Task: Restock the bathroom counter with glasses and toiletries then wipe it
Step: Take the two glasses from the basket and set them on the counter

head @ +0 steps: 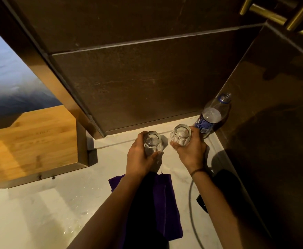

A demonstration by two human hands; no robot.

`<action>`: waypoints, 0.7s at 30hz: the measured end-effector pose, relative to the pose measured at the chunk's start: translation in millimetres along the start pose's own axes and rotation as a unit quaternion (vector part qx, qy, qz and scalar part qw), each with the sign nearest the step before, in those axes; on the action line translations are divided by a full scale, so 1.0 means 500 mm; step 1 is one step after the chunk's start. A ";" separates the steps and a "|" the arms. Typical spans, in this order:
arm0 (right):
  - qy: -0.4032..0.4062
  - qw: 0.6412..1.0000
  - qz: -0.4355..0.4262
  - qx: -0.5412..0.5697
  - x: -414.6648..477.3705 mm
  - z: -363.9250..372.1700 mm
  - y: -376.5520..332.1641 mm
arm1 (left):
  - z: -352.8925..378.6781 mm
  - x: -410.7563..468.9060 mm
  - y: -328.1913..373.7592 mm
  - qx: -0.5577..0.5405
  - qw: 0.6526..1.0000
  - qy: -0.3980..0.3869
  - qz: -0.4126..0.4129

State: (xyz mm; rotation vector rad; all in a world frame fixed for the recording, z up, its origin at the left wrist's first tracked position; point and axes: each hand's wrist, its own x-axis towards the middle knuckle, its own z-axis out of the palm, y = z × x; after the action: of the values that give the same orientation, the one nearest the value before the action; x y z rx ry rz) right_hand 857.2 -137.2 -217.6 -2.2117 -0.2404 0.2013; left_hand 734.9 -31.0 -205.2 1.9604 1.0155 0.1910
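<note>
White counter (39, 212) fills the lower view; purple cloth (167, 194) at six o'clock, plastic bottle (211, 114) at two. Left hand (140, 159) clamped round one glass (151, 142), right hand (192, 150) round the other glass (180, 134) (both upright, near the back wall). Likely heavy, slick, breakable: grip the faceted sides low.

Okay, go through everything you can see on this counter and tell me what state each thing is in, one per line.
Left hand: closed around a glass.
Right hand: closed around a glass.
Left glass: upright, looks empty.
Right glass: upright, looks empty.
Water bottle: standing in the corner, capped.
Purple cloth: lying flat on the counter, unused.
</note>
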 end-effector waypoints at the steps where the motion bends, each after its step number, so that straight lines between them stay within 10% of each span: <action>1: -0.009 1.000 -0.006 -0.003 -0.018 0.000 -0.009 | -0.013 -0.017 -0.005 0.000 1.000 0.007 -0.001; 21: -0.042 0.998 0.035 -0.034 -0.178 -0.036 -0.054 | -0.122 -0.085 -0.034 0.157 0.985 -0.049 0.054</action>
State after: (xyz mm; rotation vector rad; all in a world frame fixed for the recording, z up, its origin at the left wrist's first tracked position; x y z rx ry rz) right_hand 772.1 -156.3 -179.9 -2.2844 -0.2177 0.3287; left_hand 667.5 -17.9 -171.9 2.2891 0.9178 -0.0068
